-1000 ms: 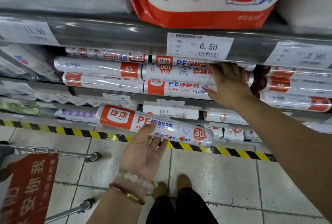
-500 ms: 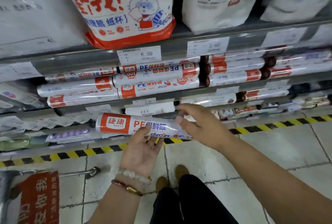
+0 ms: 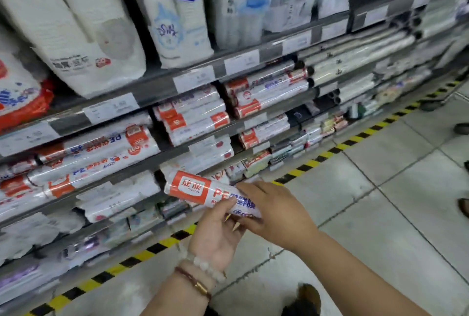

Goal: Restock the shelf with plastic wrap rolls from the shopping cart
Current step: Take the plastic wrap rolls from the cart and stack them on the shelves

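A white plastic wrap roll (image 3: 193,187) with an orange label end hangs in front of the lower shelves, tilted down to the right. My left hand (image 3: 218,229) holds it from below with fingers curled up round its middle. My right hand (image 3: 274,211) grips its right end from the side and covers that end. Stacks of like rolls (image 3: 193,117) lie on the grey shelf (image 3: 162,92) at mid height, with more such rolls (image 3: 96,153) to the left. The shopping cart is out of view.
Big packs of paper cups and tissue (image 3: 96,36) fill the top shelf. Price tags line the shelf edges. A yellow-and-black floor stripe (image 3: 355,135) runs along the shelf base on grey tiles. Other people's shoes (image 3: 462,128) show at the right edge.
The view has swung right and the cart has left the frame. My right hand came off the shelved rolls and now grips the right end of the roll that my left hand holds.
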